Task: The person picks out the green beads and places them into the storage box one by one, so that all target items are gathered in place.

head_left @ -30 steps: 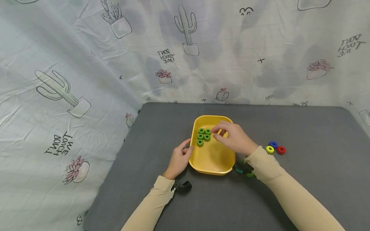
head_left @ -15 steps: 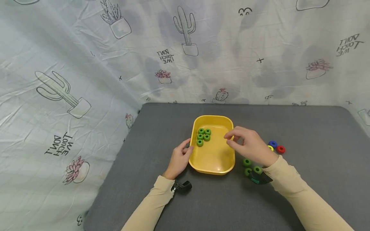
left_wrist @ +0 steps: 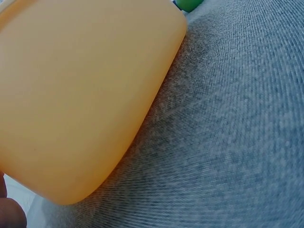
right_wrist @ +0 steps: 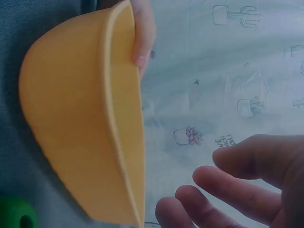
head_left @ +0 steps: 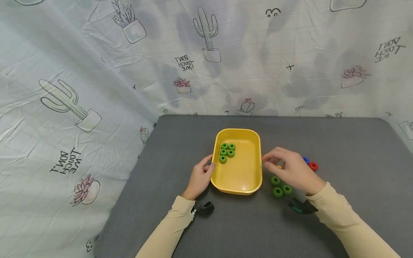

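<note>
A yellow tray [head_left: 237, 175] stands on the grey table with several small green rings [head_left: 223, 152] grouped at its left side. My left hand [head_left: 199, 179] holds the tray's left wall, thumb over the rim and fingers along the outside; its fingertips show by a tray corner [left_wrist: 66, 190] in the left wrist view. Just right of the tray hovers my right hand [head_left: 292, 170], with thumb and fingers apart and nothing between them in the right wrist view. Three loose green rings [head_left: 277, 192] lie below it. A bit of yellow [head_left: 279, 167] shows behind its fingers.
Beyond my right hand lie a red ring [head_left: 313, 166] and a blue ring [head_left: 305, 159], the latter partly hidden. A pale curtain [head_left: 258, 71] printed with cacti hangs behind and to the left of the table [head_left: 348, 161].
My right hand has moved from over the tray to the right, past its right rim, uncovering the three loose green rings and covering the loose yellow ring. The left hand and tray have stayed put.
</note>
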A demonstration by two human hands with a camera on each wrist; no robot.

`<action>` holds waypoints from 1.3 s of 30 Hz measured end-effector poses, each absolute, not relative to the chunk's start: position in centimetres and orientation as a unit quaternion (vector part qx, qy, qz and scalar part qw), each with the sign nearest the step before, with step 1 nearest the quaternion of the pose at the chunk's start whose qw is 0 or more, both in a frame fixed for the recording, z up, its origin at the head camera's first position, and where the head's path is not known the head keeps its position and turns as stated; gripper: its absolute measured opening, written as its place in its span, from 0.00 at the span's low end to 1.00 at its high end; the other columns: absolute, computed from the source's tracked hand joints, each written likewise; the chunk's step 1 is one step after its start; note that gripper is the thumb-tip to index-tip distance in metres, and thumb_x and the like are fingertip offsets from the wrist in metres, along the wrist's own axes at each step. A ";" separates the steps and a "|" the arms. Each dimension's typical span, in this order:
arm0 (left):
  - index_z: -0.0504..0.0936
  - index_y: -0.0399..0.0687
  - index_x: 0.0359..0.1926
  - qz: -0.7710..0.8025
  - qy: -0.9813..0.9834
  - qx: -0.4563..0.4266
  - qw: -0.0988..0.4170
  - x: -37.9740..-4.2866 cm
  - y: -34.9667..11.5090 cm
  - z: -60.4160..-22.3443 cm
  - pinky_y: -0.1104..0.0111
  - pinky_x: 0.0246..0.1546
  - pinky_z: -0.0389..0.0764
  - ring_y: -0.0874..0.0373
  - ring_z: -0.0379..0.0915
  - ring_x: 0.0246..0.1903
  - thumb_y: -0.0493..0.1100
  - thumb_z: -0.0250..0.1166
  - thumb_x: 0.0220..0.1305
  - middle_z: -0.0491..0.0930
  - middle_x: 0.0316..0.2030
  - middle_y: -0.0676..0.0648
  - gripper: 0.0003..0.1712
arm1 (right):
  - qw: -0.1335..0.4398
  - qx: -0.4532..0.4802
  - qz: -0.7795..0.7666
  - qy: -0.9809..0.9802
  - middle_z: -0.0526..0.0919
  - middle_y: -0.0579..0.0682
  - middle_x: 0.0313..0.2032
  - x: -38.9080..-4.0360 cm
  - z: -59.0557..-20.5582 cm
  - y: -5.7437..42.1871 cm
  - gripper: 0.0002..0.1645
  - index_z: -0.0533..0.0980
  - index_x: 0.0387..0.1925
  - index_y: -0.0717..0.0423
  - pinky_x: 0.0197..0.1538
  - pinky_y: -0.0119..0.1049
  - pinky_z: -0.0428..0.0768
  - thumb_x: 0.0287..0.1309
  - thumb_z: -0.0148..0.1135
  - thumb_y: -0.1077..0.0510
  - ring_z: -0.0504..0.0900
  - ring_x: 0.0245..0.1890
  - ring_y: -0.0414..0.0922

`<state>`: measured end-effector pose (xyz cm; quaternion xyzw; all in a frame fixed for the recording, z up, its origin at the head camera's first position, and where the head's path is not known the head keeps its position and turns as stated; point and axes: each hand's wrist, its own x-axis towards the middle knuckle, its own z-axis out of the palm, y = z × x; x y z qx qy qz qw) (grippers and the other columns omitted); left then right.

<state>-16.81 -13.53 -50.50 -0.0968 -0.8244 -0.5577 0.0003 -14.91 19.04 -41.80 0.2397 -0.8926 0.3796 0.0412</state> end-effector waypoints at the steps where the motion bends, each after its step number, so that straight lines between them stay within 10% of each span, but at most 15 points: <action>1: 0.71 0.38 0.74 -0.558 -0.824 -0.098 -0.002 -16.8 -13.6 -50.5 0.73 0.31 0.76 0.59 0.79 0.29 0.44 0.58 0.79 0.90 0.37 0.39 0.28 | 0.041 0.239 0.377 -0.894 0.85 0.38 0.41 -14.9 -41.9 19.2 0.08 0.86 0.47 0.48 0.35 0.33 0.79 0.69 0.68 0.58 0.80 0.37 0.34; 39: 0.71 0.41 0.74 -0.557 -0.825 -0.093 -0.002 -16.9 -13.6 -50.6 0.73 0.32 0.76 0.59 0.82 0.30 0.44 0.58 0.80 0.91 0.40 0.40 0.27 | 0.028 0.242 0.254 -0.936 0.83 0.39 0.37 -13.9 -47.3 20.8 0.14 0.87 0.41 0.47 0.31 0.30 0.76 0.52 0.82 0.55 0.76 0.29 0.32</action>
